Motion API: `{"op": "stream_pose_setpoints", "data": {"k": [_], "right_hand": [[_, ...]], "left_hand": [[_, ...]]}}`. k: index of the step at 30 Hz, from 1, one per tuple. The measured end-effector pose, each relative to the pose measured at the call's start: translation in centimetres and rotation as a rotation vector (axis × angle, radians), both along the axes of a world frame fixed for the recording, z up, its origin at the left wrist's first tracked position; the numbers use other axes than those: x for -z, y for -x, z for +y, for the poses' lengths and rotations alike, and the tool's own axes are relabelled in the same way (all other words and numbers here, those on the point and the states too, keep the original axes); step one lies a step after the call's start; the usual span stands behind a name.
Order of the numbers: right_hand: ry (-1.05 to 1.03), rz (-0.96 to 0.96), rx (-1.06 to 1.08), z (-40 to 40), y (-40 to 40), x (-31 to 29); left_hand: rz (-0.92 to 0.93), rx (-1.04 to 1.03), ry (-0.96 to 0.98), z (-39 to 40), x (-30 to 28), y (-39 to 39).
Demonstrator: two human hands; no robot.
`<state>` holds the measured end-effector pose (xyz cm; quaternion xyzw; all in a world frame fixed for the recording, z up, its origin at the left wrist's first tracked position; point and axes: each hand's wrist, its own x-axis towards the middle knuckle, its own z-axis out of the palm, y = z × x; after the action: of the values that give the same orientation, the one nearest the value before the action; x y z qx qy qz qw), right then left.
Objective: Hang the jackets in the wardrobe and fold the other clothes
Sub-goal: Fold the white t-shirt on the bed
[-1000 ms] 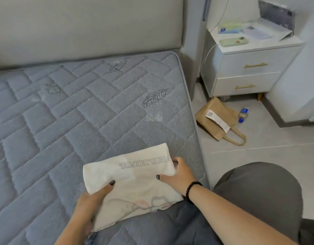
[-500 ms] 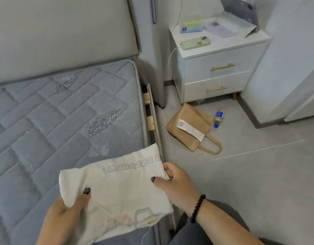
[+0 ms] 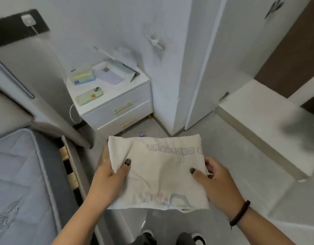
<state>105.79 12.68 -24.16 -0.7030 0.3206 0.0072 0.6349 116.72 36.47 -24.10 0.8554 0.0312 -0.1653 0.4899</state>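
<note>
- Here, at the left edge, lies the bed's grey quilted mattress (image 3: 13, 175), its right edge running beside a dark gap that shows wooden slats (image 3: 64, 152).
- Above it on the wall sits a dark socket panel (image 3: 20, 27) with a white plug and cable.
- Next comes the white nightstand (image 3: 115, 106), standing in the corner of the floor against the wall, with two drawers and gold handles.
- On the nightstand's top, a green phone (image 3: 89, 97) lies near the front left corner, a pale green and blue pack (image 3: 82, 78) lies behind it, and a tablet in an opened cover (image 3: 113, 75) takes the back right part.
- The left hand (image 3: 108, 181) grasps the folded shirt (image 3: 158, 172) at its left edge, thumb on top and fingers underneath.
- The shirt, cream-coloured with grey lettering seen upside down and a faint print near its lower edge, is held flat in the air above the grey floor (image 3: 232, 147), between the bed and the white wardrobe, touching neither.
- Below the shirt, at the bottom edge, the person's dark shoes (image 3: 170, 238) show.
- The right hand (image 3: 218, 181) grasps the shirt's right edge the same way, thumb pressed on top; a dark beaded bracelet (image 3: 240, 213) circles its wrist.
- To the right stands the white wardrobe (image 3: 223, 68), with a brown panel (image 3: 294, 55) beyond it near the right edge.
</note>
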Motion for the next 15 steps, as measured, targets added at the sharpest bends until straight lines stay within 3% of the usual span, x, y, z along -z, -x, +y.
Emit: {"op": "stream_pose_setpoints", "data": {"k": [10,15], "right_hand": [[0.105,-0.022,0.339,-14.5,12.5,-24.1],[0.195,-0.105,0.457,-18.5,17.0,-32.1]], "left_hand": [[0.014,0.479,0.147,-19.6,-22.8,2.0],[-0.062,0.56,0.257,-26.5,-31.0,4.2]]}}
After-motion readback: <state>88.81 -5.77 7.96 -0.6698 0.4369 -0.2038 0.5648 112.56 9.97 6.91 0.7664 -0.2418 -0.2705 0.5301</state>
